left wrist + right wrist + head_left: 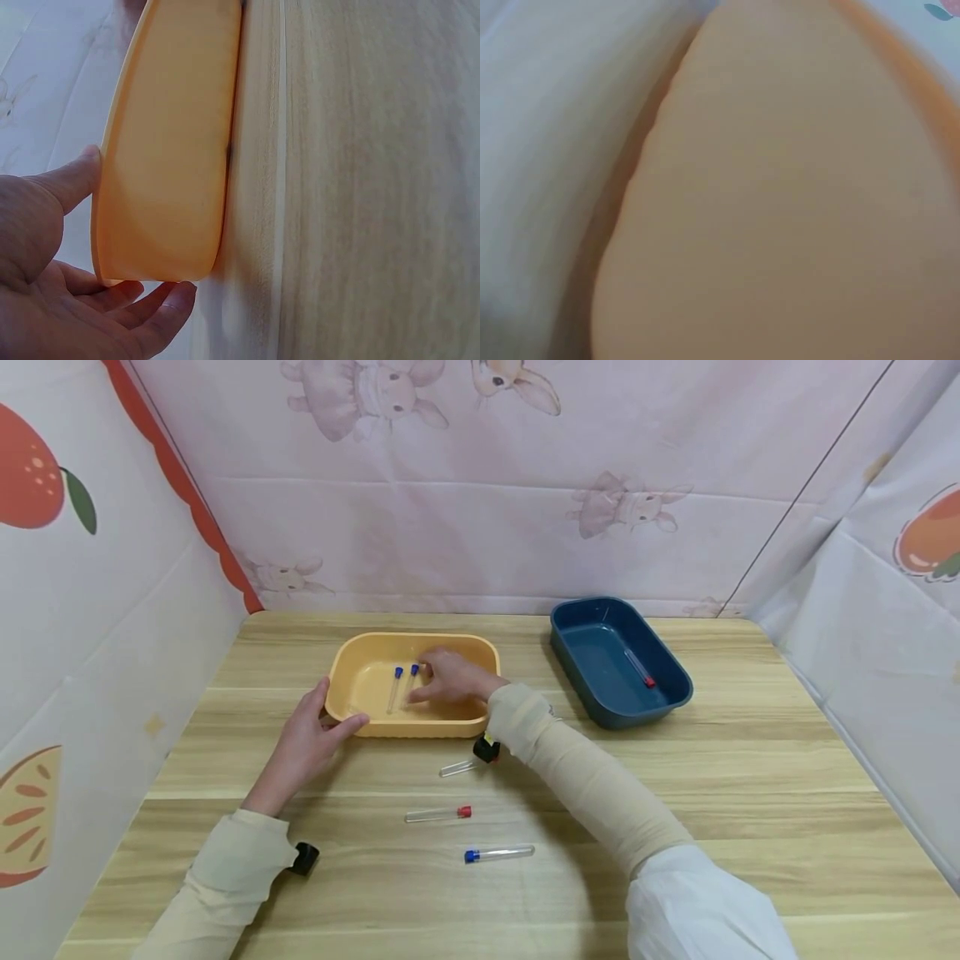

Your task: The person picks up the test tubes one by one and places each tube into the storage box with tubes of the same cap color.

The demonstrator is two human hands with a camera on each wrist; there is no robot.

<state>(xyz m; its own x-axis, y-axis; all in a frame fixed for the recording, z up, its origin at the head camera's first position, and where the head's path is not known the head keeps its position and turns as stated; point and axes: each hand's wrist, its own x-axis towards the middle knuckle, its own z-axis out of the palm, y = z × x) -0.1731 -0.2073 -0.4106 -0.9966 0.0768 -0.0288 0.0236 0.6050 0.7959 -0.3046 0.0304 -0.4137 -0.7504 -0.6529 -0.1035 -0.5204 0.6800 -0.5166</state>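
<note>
A yellow plastic basin point(420, 728) stands on the table, its outer wall filling most of both wrist views. My left hand point(306, 745) grips its near left corner; in the left wrist view the thumb point(75, 180) presses on the rim and the fingertips lie against the end wall. My right hand point(453, 678) reaches inside the basin, thumb and fingers spread apart. Beside it lie two clear test tubes with blue caps, one test tube point(394, 690) farther left and the other test tube point(412, 678) at the fingertips. The right wrist view hides this hand behind the basin wall.
Nearer me lie a red-capped tube point(438, 814), a blue-capped tube point(499, 854) and another clear tube point(456, 768) partly covered by the right wrist camera point(486, 749). A dark blue basin point(611, 717) at back right contains a red-capped tube point(641, 670). Printed cloth walls point(480, 543) surround the table.
</note>
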